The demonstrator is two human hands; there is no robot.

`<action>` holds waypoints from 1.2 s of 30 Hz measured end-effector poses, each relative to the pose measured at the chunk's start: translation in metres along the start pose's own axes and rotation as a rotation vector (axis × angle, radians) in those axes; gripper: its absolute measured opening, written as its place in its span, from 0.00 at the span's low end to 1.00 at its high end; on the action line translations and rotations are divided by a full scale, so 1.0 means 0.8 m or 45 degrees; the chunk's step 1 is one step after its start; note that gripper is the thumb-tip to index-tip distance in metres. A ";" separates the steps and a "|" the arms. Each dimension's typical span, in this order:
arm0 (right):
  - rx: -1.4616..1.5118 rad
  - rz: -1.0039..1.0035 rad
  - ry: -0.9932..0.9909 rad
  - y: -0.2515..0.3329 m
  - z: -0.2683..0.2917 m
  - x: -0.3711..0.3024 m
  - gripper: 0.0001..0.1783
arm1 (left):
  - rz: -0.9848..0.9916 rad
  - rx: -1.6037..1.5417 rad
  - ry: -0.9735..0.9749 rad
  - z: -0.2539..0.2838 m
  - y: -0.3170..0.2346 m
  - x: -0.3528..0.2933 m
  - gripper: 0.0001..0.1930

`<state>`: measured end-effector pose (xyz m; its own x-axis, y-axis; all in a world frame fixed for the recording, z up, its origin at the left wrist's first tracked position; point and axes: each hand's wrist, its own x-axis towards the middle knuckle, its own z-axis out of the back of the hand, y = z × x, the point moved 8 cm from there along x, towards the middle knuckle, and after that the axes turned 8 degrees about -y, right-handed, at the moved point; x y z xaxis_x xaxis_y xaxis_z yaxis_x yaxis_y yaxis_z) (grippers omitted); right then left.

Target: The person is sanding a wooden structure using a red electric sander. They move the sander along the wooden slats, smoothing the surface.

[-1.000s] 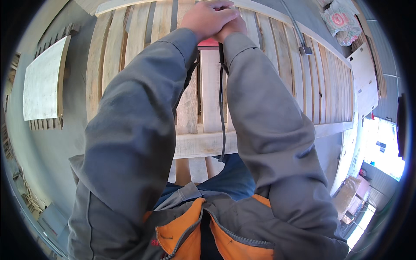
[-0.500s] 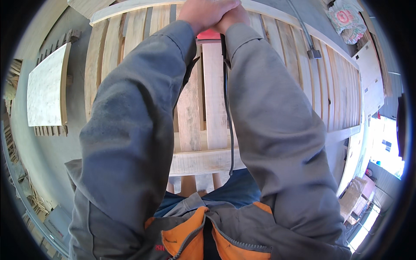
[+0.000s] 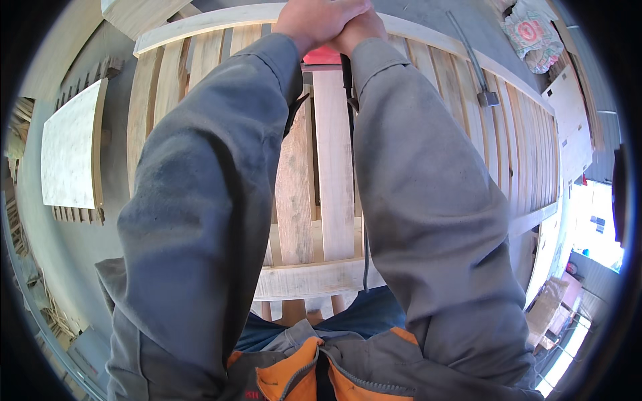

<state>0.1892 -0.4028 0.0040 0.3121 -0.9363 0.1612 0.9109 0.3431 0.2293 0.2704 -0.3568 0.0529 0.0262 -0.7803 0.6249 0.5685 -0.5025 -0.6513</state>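
My left hand (image 3: pixel 311 22) and my right hand (image 3: pixel 360 30) meet at the top of the view, fingers closed and overlapping, over a red thing (image 3: pixel 322 56) with black parts. My hands cover most of it, so its kind is hidden. A dark cord or strap (image 3: pixel 366 260) hangs down beside my right sleeve, over the near rail. Beneath lies a slatted wooden pallet (image 3: pixel 336 160) of pale, rough boards with gaps between them. Both forearms reach straight forward over it in grey sleeves.
A hammer (image 3: pixel 488 99) lies on the pallet's right slats, handle pointing away. On the left, a white-topped panel (image 3: pixel 70 147) rests on slatted wood. A printed sack (image 3: pixel 533 37) sits at the far right, and cardboard boxes (image 3: pixel 545 307) stand at the lower right.
The pallet and its near rail appear lower in the picture, as does the hammer. My hands stay together over the red thing, with hardly any change in their hold.
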 end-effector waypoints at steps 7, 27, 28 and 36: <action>-0.024 0.007 0.025 0.000 0.000 0.001 0.35 | 0.584 -0.349 0.046 -0.002 0.023 -0.009 0.30; -0.031 -0.067 0.113 0.012 0.040 -0.135 0.34 | 0.709 -0.258 0.140 0.015 -0.066 -0.104 0.31; -0.034 -0.110 0.096 0.008 0.045 -0.145 0.34 | 0.716 -0.247 0.152 0.014 -0.070 -0.108 0.31; 0.018 -0.131 0.098 0.014 0.059 -0.204 0.32 | 0.654 -0.238 0.050 0.021 -0.106 -0.149 0.31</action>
<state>0.1359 -0.2424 0.0253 0.2372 -0.9695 0.0618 0.9355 0.2451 0.2543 0.2333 -0.2147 0.0405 0.2289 -0.9543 0.1923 0.3348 -0.1083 -0.9360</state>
